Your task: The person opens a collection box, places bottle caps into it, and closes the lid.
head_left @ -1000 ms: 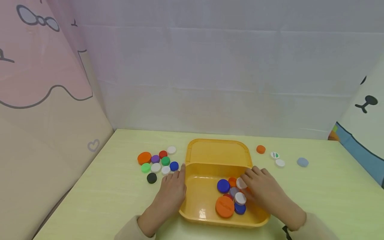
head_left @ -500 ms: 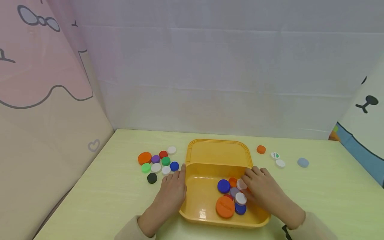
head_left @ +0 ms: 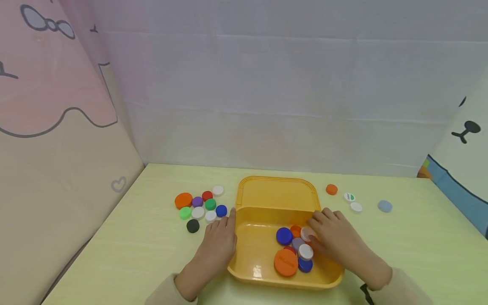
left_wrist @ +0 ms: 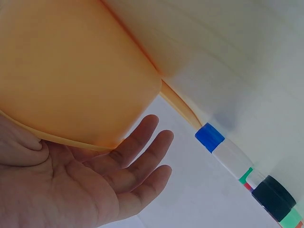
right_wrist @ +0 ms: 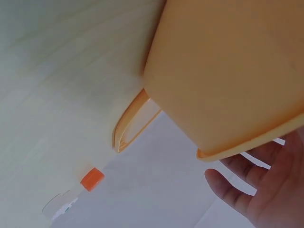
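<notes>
A yellow plastic box (head_left: 251,275) stands on the table, holding several bottle caps gathered at its right: a large orange cap (head_left: 286,262), a blue cap (head_left: 284,236), white ones and others. Along the box's left rim rests my left hand (head_left: 218,243), index finger stretched forward; in the left wrist view its fingers look relaxed. My right hand (head_left: 339,237) lies over the right rim, thumb inside the box beside a white cap (head_left: 306,234). In the right wrist view, the right hand's visible fingers (right_wrist: 228,190) extend loosely past the rim. The rim hides part of both hands.
Behind the box lies a yellow lid (head_left: 278,192). Several caps are grouped at left, among them an orange cap (head_left: 184,201) and a black cap (head_left: 192,225). Right of the lid are an orange cap (head_left: 331,189), two white caps and a pale blue cap (head_left: 385,206).
My right hand has shifted slightly up and right, its thumb showing more beside the white cap. My left hand, the box and the loose caps stay put.
</notes>
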{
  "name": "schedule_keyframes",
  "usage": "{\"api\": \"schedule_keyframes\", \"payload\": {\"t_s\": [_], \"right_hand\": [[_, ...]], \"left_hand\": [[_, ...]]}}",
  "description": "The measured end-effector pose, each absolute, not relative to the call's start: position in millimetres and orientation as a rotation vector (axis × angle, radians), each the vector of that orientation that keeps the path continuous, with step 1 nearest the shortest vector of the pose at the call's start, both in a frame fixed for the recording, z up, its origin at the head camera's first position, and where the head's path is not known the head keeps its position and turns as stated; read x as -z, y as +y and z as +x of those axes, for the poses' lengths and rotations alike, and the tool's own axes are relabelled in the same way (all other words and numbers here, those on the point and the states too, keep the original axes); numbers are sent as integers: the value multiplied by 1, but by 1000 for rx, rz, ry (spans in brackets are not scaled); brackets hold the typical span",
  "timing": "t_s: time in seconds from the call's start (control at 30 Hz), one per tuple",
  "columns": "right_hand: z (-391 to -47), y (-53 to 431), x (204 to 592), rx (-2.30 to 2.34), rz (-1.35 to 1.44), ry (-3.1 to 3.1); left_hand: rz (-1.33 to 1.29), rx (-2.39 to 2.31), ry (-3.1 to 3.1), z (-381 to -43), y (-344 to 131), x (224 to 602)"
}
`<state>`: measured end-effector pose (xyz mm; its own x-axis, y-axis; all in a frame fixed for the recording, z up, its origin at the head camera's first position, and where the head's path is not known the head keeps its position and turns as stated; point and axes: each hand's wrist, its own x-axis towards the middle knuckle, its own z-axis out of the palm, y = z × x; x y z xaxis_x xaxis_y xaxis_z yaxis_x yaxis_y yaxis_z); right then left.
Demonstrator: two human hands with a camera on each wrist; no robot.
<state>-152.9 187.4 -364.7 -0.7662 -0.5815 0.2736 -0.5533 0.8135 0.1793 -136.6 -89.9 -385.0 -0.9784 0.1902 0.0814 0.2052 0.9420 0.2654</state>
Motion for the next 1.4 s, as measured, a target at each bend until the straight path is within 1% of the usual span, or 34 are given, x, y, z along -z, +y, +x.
{"api": "schedule_keyframes", "payload": {"t_s": [0.27, 0.6, 0.83, 1.03, 1.4], "right_hand": [[-159, 195, 353, 110, 851, -2634], [-177, 215, 345, 79, 781, -2584], [-191, 235, 346, 67, 718, -2539], [-203, 257, 349, 34, 618, -2664], [-222, 299, 365, -10, 424, -2908]], "left_hand": [[-298, 419, -3049, -137, -90, 384], [-306, 413, -3040, -137, -90, 383], [-315, 420, -3037, -138, -90, 384], [-320, 414, -3038, -138, -90, 384], [-294, 407, -3073, -138, -89, 384]]}}
